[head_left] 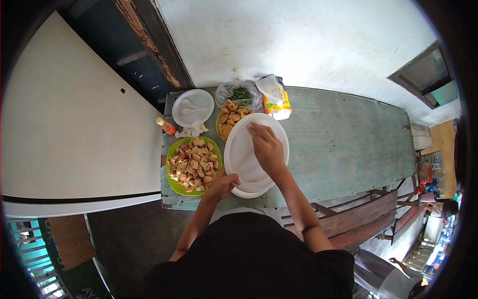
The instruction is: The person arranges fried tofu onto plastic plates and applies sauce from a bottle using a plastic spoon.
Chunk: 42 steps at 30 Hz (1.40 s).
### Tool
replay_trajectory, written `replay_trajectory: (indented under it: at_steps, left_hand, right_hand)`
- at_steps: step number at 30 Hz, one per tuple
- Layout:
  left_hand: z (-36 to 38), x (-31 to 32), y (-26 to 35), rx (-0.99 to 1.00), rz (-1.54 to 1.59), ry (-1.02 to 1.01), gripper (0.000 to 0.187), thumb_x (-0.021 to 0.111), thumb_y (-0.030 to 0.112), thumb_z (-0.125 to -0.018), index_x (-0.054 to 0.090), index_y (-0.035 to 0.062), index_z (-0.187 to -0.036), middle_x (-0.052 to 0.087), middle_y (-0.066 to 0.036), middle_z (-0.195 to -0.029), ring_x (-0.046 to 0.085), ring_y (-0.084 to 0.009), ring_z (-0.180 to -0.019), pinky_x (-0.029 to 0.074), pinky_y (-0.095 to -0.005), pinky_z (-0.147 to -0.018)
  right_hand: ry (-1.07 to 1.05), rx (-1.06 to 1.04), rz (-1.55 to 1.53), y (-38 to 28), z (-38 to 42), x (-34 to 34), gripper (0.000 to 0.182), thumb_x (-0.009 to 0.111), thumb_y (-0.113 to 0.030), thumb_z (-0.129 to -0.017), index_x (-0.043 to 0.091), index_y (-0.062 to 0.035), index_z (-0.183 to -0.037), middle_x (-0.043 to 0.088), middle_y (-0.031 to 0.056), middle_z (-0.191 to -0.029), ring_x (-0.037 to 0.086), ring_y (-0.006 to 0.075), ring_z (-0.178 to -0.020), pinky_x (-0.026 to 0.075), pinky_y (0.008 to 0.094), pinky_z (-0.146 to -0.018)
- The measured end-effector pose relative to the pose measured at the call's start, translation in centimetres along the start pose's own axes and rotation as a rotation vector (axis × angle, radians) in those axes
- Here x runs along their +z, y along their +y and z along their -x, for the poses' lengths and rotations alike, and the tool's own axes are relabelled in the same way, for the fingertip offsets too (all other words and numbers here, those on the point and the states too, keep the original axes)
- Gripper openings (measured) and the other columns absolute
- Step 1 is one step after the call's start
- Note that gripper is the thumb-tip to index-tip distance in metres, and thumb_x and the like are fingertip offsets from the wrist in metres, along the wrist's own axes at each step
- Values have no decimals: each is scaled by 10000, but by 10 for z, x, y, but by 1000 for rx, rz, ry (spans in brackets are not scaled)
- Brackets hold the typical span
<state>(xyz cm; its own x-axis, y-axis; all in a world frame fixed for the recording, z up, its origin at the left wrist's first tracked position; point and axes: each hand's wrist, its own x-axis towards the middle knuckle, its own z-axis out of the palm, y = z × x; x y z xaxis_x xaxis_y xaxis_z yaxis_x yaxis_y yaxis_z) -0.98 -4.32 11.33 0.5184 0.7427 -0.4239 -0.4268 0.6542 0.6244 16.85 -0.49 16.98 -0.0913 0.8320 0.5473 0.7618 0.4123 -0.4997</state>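
Note:
A white oval plate point(241, 157) is held over the table, its near left edge gripped by my left hand point(222, 185), thumb on top. My right hand point(267, 147) is over the plate's upper part, its fingers bent and drawn together; whether they hold anything is too small to tell. Under the plate's near edge another white rim point(249, 194) shows. To the left sits a green plate point(172, 185) heaped with cut brown pieces point(194, 164). Partly hidden behind the white plate, fried food point(233, 117) lies on a yellow plate.
A white plate with spoons point(193, 107), a red-orange bottle point(167, 126), crumpled wrapping point(193, 130), a clear bag of greens point(241, 94) and a yellow-blue packet point(277, 102) stand on the green table point(348, 139). A bench point(353, 219) and a person point(388, 276) are at right.

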Motion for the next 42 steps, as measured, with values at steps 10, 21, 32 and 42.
replay_trajectory:
  at_steps: [10, 21, 32, 42]
  left_hand:
    - [-7, -18, -2, 59, -18, -19, 676, 472, -104, -642, 320, 15, -1290, 498, -121, -1145, 521, -197, -987, 452, -289, -784]
    - [-12, -8, 1, -10, 203, -131, 477, 439, 175, -879, 309, 19, -1311, 469, -138, -1226, 462, -248, -1145, 391, -373, -953]
    - [-6, 16, 8, -13, -30, 33, 535, 366, 382, -946, 281, 20, -1330, 426, -124, -1294, 439, -224, -1179, 389, -346, -968]
    - [-9, -5, 12, 103, 20, -34, 582, 377, 398, -942, 213, 30, -1363, 401, -116, -1303, 440, -197, -1163, 385, -337, -960]
  right_hand:
    - [-102, 391, -25, 13, 57, -13, 121, 599, 13, -737, 606, 11, -857, 587, 157, -829, 592, 307, -715, 485, 351, -649]
    - [-139, 350, -505, -36, 67, 7, 175, 656, 36, -709, 673, -21, -874, 598, 101, -805, 611, 215, -697, 492, 274, -623]
    - [162, 166, -123, -13, 3, 24, 208, 620, 48, -729, 637, -21, -925, 579, 126, -887, 594, 261, -778, 485, 326, -670]
    - [37, 346, 156, 26, 50, 3, 158, 555, 15, -750, 595, -4, -902, 551, 144, -875, 545, 314, -828, 474, 401, -678]
